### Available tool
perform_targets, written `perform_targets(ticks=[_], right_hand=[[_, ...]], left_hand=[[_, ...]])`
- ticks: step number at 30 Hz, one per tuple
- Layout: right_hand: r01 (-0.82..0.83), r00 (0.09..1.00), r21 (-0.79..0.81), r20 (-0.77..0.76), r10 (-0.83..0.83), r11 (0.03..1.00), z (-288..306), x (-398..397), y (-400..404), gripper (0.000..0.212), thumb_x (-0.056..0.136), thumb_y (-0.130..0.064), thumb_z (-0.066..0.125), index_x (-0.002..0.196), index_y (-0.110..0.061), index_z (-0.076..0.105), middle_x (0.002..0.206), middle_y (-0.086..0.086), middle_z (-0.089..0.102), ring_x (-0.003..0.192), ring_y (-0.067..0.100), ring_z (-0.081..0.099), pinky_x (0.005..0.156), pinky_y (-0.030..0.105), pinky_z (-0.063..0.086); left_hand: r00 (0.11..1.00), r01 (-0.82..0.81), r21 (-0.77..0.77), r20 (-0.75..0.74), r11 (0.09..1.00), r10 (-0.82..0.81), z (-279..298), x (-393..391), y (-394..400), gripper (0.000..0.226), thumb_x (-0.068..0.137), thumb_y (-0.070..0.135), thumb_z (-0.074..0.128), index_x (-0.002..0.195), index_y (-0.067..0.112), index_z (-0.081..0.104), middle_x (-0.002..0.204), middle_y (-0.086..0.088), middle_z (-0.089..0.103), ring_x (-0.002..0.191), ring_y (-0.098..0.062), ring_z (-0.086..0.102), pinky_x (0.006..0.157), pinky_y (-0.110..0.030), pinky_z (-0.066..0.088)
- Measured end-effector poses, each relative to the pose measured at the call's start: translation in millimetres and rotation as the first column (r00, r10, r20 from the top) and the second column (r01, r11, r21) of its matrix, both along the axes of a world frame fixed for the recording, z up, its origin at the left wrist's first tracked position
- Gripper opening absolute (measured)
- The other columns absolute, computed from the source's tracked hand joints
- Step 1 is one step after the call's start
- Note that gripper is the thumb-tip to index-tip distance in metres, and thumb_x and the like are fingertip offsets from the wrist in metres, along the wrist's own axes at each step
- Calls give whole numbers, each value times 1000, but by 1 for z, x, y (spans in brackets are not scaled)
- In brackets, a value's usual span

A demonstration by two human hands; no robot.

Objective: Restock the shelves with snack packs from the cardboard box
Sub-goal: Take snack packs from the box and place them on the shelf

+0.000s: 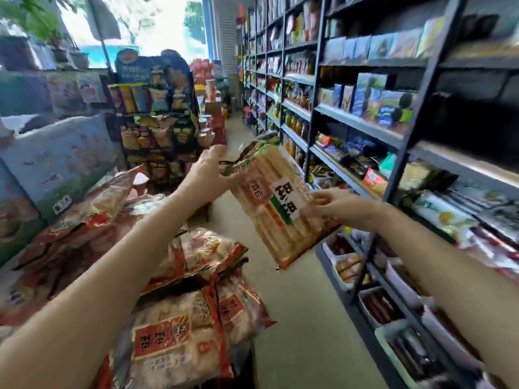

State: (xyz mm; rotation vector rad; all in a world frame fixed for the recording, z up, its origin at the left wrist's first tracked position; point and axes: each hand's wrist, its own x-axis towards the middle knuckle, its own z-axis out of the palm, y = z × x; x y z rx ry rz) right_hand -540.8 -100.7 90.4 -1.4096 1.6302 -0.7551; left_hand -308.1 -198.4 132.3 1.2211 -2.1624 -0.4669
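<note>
Stock pile (182, 318): red-label snack packs heaped at lower left, nearest the camera; the cardboard box itself cannot be made out.
Left hand (209, 169): grip curled round the top edge of the pack, thumb on one side, fingers on the other.
Right hand (334, 204): fingers pressed on the pack's right edge by the label; grip looks like a light pinch, though motion blur hides the fingertips.
Pack (276, 204): green-label rice-cracker bag, held in the air between both hands over the aisle, tilted, just left of the shelf unit (362, 124).
Risk, drop: the film looks slick and both holds sit on edges only; a loose right pinch could let the bag swing down.
Risk, knock-off: the mid shelves are full to the front; pushing the pack in could shove goods off.
Risk, breakage: crackers are brittle; squeezing or forcing into a tight gap could crush them.
Obstruction: the dark upright post (404, 153) stands between the pack and the nearer bays.
Farther: a chip display rack (157, 108) stands mid-aisle; a bright window (146, 21) lies beyond.
</note>
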Motion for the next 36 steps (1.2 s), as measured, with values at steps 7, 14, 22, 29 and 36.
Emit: perform_targets(ticks=[7, 14, 22, 29, 36], right_hand=[[133, 987, 78, 80, -139, 988, 15, -82, 66, 42, 68, -27, 71, 108, -17, 63, 110, 2, 69, 103, 19, 66, 92, 34, 51], [257, 894, 104, -405, -195, 961, 40, -157, 115, 26, 80, -31, 70, 104, -23, 62, 103, -7, 66, 93, 11, 61, 66, 11, 48], [125, -46, -242, -970, -238, 962, 90, -238, 140, 42, 79, -32, 68, 117, -22, 52, 107, 2, 52, 120, 24, 41, 112, 53, 9], [499, 344, -753, -283, -895, 430, 52, -309, 196, 36, 88, -25, 61, 117, -6, 53, 117, 11, 54, 109, 23, 53, 89, 27, 39], [675, 692, -350, -6, -722, 650, 37, -335, 215, 55, 61, -53, 67, 104, -19, 64, 105, -1, 69, 101, 16, 64, 94, 34, 48]], left_hand=[[871, 457, 276, -330, 846, -363, 14, -101, 6, 32, 78, 10, 72, 106, 16, 57, 81, 4, 60, 80, -16, 57, 74, -24, 45], [780, 540, -336, 543, 772, -310, 24, -216, 35, 94, 74, 36, 75, 147, 25, 18, 148, -5, 34, 136, -27, 29, 110, -49, 25], [463, 802, 275, 273, 530, -843, -11, -379, 78, 41, 78, 35, 72, 73, 0, 51, 65, -6, 44, 61, -18, 39, 62, -32, 34], [596, 737, 638, -456, 225, -661, -59, -421, 59, 110, 44, 43, 91, 133, 0, 42, 126, -14, 57, 96, -18, 61, 82, -27, 51], [472, 786, 616, -552, 45, -687, -41, -464, 81, 41, 75, 20, 69, 112, 5, 58, 79, 6, 69, 65, -5, 65, 58, -17, 52]])
